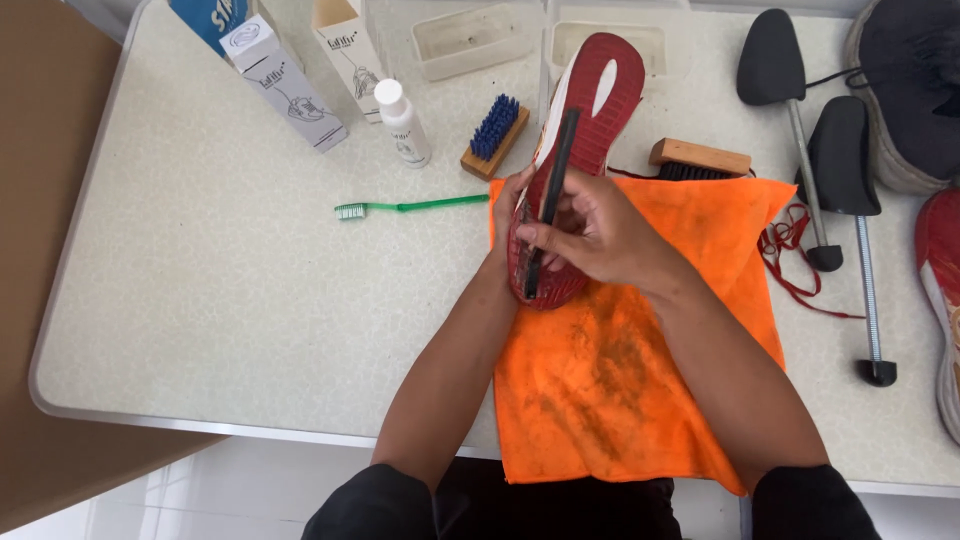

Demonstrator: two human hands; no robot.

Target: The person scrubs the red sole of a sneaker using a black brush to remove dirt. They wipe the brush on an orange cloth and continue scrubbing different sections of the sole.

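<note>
Speckled pale tabletop (pixel 230 290) carries a soiled orange cloth (pixel 620 390), catching dirt. Left hand (pixel 508 200) clasps the red-soled shoe (pixel 585 120) sole-up over it; right hand (pixel 600 235) fingers pinch a slim black brush (pixel 556 180) against the tread.

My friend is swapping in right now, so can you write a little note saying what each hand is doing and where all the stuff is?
Left hand: grips the red shoe with the red rubber sole at its side, sole up, over the orange cloth.
Right hand: holds a slim black brush-like tool against the sole.
Nearby: green toothbrush and blue-bristled wooden brush left of the shoe; white bottle beyond them.
Done: the cloth has brown dirt smears.
Left: I cannot tell how clean the sole is. The second red shoe lies at the right edge, untouched.
</note>
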